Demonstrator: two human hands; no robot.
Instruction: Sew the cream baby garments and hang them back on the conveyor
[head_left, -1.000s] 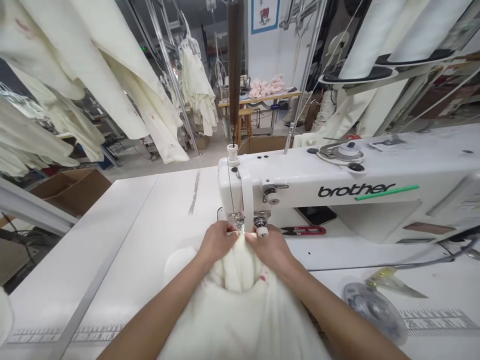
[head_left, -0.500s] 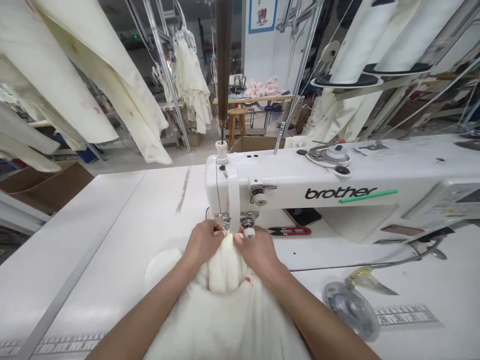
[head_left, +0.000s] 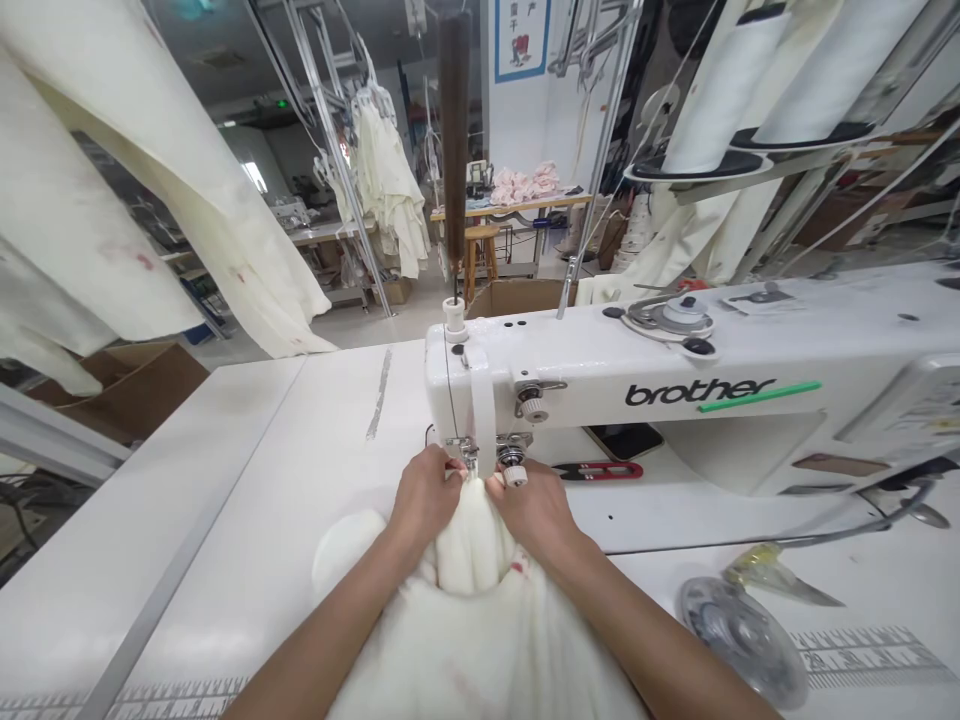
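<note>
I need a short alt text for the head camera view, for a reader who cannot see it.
Two bare hands, left hand and right hand, pinch bunched cream fabric at the needle of a white Brother sewing machine on a white table. Red thread snips lie behind the right hand.

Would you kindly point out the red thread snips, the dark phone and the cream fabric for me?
red thread snips (head_left: 611,470), head view, on the red handle.
dark phone (head_left: 624,440), head view, on its screen.
cream fabric (head_left: 480,620), head view, on its bunched middle.
</note>
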